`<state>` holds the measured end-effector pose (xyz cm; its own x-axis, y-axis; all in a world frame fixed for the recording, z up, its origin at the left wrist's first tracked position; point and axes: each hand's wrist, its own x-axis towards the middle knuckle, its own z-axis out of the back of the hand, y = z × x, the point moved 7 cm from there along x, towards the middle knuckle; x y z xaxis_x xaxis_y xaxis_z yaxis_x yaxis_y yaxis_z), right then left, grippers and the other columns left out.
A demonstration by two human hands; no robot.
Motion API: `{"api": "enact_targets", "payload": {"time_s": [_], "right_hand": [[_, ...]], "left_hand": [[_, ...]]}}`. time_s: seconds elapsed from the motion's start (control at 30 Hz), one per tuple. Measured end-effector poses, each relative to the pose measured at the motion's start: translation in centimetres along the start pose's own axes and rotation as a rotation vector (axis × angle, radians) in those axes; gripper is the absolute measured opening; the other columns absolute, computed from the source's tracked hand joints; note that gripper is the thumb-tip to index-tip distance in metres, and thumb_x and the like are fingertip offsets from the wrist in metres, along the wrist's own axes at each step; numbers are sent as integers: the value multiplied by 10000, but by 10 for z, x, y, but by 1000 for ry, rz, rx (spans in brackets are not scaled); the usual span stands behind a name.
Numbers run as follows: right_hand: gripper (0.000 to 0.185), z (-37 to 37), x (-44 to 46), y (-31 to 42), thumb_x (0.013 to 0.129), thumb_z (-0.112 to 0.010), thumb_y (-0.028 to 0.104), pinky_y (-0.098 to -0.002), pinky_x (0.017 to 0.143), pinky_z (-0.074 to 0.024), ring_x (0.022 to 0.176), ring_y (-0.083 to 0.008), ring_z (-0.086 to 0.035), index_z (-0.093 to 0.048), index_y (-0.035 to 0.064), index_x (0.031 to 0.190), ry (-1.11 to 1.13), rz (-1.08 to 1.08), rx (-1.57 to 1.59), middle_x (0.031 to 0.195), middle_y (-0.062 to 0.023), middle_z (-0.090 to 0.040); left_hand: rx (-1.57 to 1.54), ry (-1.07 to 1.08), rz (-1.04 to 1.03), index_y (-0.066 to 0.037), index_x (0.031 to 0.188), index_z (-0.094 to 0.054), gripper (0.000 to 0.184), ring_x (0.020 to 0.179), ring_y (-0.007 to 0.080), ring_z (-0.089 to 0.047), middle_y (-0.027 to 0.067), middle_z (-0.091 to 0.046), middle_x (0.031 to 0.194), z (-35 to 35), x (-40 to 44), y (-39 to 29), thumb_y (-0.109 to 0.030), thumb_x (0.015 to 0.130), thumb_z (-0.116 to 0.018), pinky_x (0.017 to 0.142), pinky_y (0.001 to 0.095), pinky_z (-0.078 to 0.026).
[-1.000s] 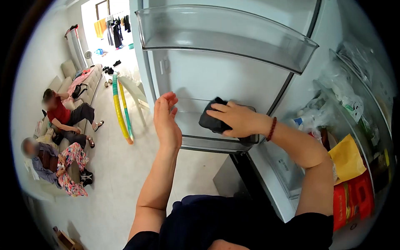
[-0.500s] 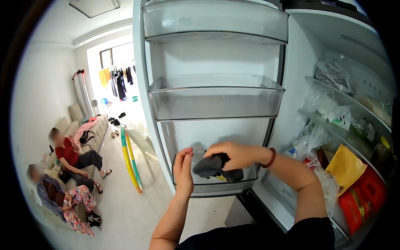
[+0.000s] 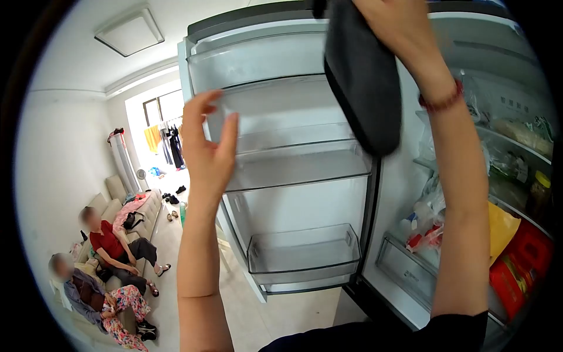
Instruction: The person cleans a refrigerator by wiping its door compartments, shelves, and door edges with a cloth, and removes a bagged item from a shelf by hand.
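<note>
"What's the right hand (image 3: 404, 29) got?"
"A dark grey cloth (image 3: 363, 88), gripped in its fingers, hanging in front of the open refrigerator door (image 3: 293, 208) and its clear bins (image 3: 305, 170)."
"And the left hand (image 3: 208, 149)?"
"Fingers and thumb wide apart, near the door's free edge."

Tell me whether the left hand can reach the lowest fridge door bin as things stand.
Probably yes: the left hand looks empty, nothing visible blocks the lowest fridge door bin, and the right hand holds the dark grey cloth well above it.
</note>
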<state>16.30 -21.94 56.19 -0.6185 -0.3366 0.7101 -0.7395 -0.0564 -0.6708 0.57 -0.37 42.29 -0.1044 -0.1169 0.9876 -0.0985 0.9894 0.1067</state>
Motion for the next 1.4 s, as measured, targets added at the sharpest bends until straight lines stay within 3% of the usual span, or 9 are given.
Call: {"api": "enact_targets", "payload": {"time_s": [0.1, 0.3, 0.7, 0.83, 1.03, 1.13, 1.17, 1.3, 1.4], "right_hand": [[462, -58, 31, -20, 796, -541, 26, -384, 1024, -412, 1144, -350, -526, -516, -26, 1254, 173, -189, 78, 1167, -223, -563], [946, -183, -32, -4, 920, -342, 734, -341, 1073, -356, 1290, -259, -458, -436, -73, 1404, 1410, -799, 630, 1441, -246, -442], [728, -217, -58, -17, 954, -367, 590, -359, 1117, -281, 1362, -257, -365, -401, 90, 1481, 1838, -954, 608, 1553, -209, -298], [477, -197, -59, -77, 885, -568, 463, -396, 932, -429, 1121, -242, -551, -702, 60, 1103, 1392, -1087, 236, 1234, -190, -609], [224, -148, -108, -123, 812, -603, 237, -337, 602, -449, 588, -231, -551, -650, 74, 665, 1916, -1437, 218, 687, -97, -646], [272, -157, -82, -112, 859, -553, 268, -322, 628, -459, 652, -198, -590, -660, 67, 711, 1787, -1055, 3, 723, -82, -670], [418, -161, -81, -101, 942, -475, 337, -347, 666, -484, 669, -205, -603, -700, -5, 860, 1581, -1361, 132, 737, -77, -682], [649, -192, -41, -14, 1018, -366, 475, -308, 695, -515, 690, -179, -592, -672, -95, 1065, 1577, -1052, 509, 738, -90, -681], [665, -230, -38, 3, 1018, -358, 491, -231, 660, -504, 752, -140, -619, -654, -97, 1118, 1832, -935, 1460, 752, -78, -683]], "left_hand": [[102, 308, 240, -87, 1061, -656, 221, 774, 160, -622, 54, -680, 955, -27, -16, -3, -233, 895, -662, 706, 300, -461], [218, 408, 211, -84, 878, -704, 253, 503, 209, -593, 53, -670, 678, -30, -22, -3, -323, 907, -628, 527, 324, -451], [164, 295, 143, -103, 1097, -646, 276, 547, 182, -602, 66, -682, 914, -27, -18, 2, -309, 915, -621, 553, 322, -458], [91, 207, 168, -84, 1273, -537, 427, 603, 202, -629, 109, -613, 1155, -18, -6, 5, -284, 905, -619, 590, 340, -495], [-49, 76, 214, -51, 1301, -493, 439, 738, 183, -636, 138, -536, 1246, -11, -5, 9, -177, 895, -602, 598, 310, -502], [-149, -115, 192, -38, 1383, -425, 516, 896, 193, -624, 166, -463, 1341, 2, 2, 13, -139, 905, -590, 633, 296, -512], [-192, -121, 198, -44, 1418, -399, 548, 959, 198, -614, 163, -433, 1392, 2, 5, 18, -148, 915, -591, 653, 283, -515], [-223, -25, 250, -54, 1511, -279, 660, 1030, 224, -609, 171, -369, 1445, -12, 4, 41, -96, 918, -566, 736, 301, -524], [-221, -59, 194, 56, 1462, -277, 665, 908, 267, -610, 239, -429, 1328, -14, 2, 40, -42, 849, -518, 744, 345, -529]]}}
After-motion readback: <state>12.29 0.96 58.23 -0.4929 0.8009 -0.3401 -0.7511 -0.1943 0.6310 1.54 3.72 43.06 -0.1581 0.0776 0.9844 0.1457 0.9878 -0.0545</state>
